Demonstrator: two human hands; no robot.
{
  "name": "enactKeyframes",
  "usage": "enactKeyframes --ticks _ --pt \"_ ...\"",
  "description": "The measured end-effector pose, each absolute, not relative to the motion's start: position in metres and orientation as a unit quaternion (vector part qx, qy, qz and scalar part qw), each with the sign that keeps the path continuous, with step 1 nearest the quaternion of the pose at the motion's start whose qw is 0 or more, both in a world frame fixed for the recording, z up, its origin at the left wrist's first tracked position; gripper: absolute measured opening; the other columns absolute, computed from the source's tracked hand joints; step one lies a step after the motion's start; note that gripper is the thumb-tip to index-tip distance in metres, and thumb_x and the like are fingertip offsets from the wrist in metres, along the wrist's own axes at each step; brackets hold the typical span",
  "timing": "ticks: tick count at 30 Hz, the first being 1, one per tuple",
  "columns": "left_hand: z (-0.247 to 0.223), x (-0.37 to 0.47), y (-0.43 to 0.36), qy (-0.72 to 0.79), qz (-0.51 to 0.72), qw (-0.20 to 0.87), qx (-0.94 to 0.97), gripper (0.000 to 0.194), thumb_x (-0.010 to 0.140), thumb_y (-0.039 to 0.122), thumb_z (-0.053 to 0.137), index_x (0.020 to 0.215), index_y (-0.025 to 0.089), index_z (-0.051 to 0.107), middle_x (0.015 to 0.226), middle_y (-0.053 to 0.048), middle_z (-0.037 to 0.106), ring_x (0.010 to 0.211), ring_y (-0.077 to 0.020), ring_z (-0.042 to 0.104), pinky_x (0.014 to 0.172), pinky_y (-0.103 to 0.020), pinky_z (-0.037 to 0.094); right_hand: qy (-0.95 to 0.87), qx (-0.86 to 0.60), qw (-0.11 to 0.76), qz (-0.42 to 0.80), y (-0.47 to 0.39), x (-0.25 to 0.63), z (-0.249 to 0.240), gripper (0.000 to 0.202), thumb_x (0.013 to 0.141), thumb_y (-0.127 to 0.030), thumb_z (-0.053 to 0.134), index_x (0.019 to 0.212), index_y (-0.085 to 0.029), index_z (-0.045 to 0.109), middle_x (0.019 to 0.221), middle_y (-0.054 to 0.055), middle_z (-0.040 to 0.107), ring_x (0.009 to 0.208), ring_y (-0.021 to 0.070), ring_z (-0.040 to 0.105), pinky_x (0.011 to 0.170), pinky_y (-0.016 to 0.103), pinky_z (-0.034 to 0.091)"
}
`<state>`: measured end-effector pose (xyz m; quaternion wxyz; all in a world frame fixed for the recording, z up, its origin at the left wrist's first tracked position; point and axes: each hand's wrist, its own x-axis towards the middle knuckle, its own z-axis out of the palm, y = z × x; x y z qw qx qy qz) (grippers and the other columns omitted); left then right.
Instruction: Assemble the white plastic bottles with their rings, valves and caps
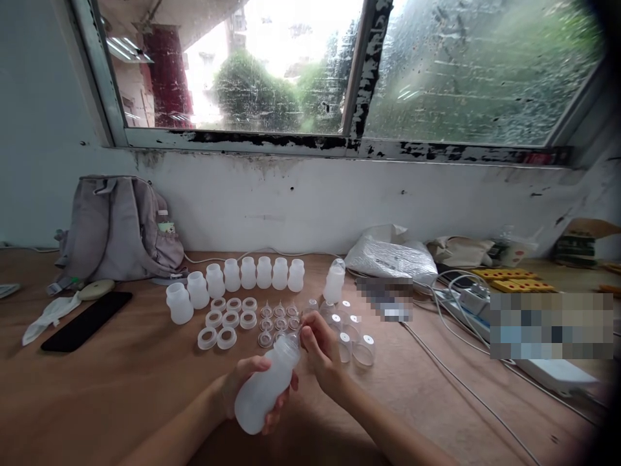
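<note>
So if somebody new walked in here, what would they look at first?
Probably the cloudy white bottle at the front, tilted in the left hand, with the right hand up by its neck. Behind it, a curved row of eight white bottles stands on the wooden table. Next might come the big greyish backpack at the back left.

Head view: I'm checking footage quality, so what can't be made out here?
All in the head view:
What the right hand pinches, if anything: covered by the hand itself.
Some clear nipple-shaped pieces: partly behind the held translucent white plastic bottle.
Things under the large pixelated patch: blurred.
Flat pale object: cut by left edge.
</note>
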<state>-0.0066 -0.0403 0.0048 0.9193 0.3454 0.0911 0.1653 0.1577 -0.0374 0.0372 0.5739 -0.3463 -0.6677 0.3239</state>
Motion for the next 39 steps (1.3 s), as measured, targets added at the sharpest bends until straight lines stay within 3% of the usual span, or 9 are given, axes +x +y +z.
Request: enactKeyframes --ticks 6,13,18,22,27,32,39 --pt "0.004 -0.005 -0.041 0.117 0.167 0.907 0.368 0.047 0.067 0.048 0.052 0.090 0.008 0.055 0.065 -0.003 0.055 0.047 -0.0123 0.053 0.043 -0.025 0.042 -0.651 -0.364 0.579 0.330 -0.037 0.159 0.039 0.029 0.085 -0.038 0.041 0.064 -0.019 0.038 0.055 -0.005 0.034 0.048 0.0081 0.032 0.043 0.021 0.027" --pt "0.004 -0.005 -0.042 0.143 0.213 0.874 0.413 0.052 0.071 0.051 0.048 0.098 0.008 0.053 0.069 -0.008 0.061 0.053 -0.0188 0.060 0.045 -0.026 0.044 -0.622 -0.379 0.606 0.321 -0.032 0.164 0.037 0.023 0.086 -0.040 0.040 0.076 -0.020 0.047 0.057 -0.004 0.038 0.046 0.0081 0.034 0.041 0.021 0.030" --pt "0.008 -0.004 -0.039 0.141 0.263 0.875 0.381 0.059 0.073 0.060 0.043 0.103 0.010 0.051 0.059 -0.002 0.054 0.045 -0.0147 0.055 0.043 -0.026 0.043 -0.604 -0.420 0.616 0.283 -0.026 0.168 0.037 0.022 0.086 -0.039 0.039 0.078 -0.020 0.046 0.055 -0.005 0.038 0.045 0.0085 0.036 0.042 0.021 0.031" --pt "0.017 -0.005 -0.035 0.162 0.371 0.845 0.350 0.065 0.073 0.068 0.030 0.101 0.014 0.052 0.060 -0.001 0.052 0.045 -0.0134 0.052 0.043 -0.026 0.041 -0.659 -0.448 0.562 0.222 -0.023 0.166 0.034 0.021 0.085 -0.034 0.042 0.072 -0.019 0.049 0.057 -0.003 0.043 0.049 0.0093 0.038 0.046 0.021 0.031" --pt "0.029 -0.011 -0.029 0.191 0.532 0.775 0.283 0.053 0.076 0.061 0.039 0.096 0.014 0.054 0.065 0.000 0.049 0.050 -0.0102 0.048 0.047 -0.024 0.042 -0.780 -0.423 0.428 0.170 -0.027 0.158 0.021 0.020 0.084 -0.025 0.041 0.067 -0.019 0.046 0.057 -0.003 0.046 0.050 0.0095 0.040 0.050 0.021 0.030" --pt "0.026 -0.015 -0.025 0.221 0.582 0.746 0.238 0.052 0.075 0.060 0.043 0.099 0.015 0.053 0.069 0.000 0.051 0.054 -0.0101 0.050 0.051 -0.024 0.045 -0.848 -0.408 0.323 0.098 -0.032 0.153 0.011 0.014 0.084 -0.020 0.038 0.074 -0.020 0.049 0.066 0.000 0.055 0.057 0.0114 0.049 0.053 0.021 0.032" --pt "0.026 -0.011 -0.024 0.223 0.599 0.723 0.261 0.043 0.080 0.043 0.047 0.113 0.016 0.049 0.091 -0.006 0.062 0.078 -0.0204 0.060 0.070 -0.031 0.047 -0.847 -0.448 0.285 0.008 -0.029 0.157 0.013 0.016 0.084 -0.019 0.037 0.075 -0.019 0.051 0.071 0.001 0.057 0.056 0.0112 0.051 0.050 0.021 0.030"
